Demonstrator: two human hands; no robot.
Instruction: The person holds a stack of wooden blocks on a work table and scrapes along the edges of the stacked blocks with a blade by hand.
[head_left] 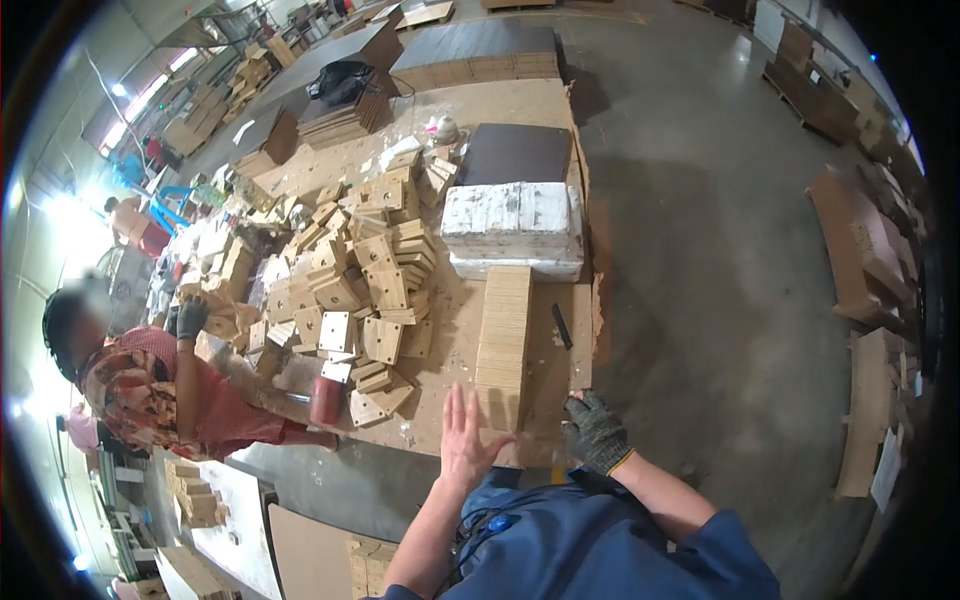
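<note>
My left hand (467, 440) is bare, fingers stretched and thumb spread, beside the near left end of a long row of thin wooden plates (503, 335). Whether it touches the row I cannot tell. The plates stand pressed face to face, their far end against a white wrapped block (508, 220). At the table's right front corner, my right hand (597, 435) wears a dark grey knit glove. Its fingers are curled, and what they hold, if anything, is hidden. A black flat strip (562, 327) lies on the table beyond it.
Loose wooden plates with holes (375, 270) heap up on the left of the worktable (455, 300). A red cylinder with a handle (325, 402) lies at the front edge. A co-worker (180, 390) stands at the left. Dark panels (515, 153) lie behind the white block.
</note>
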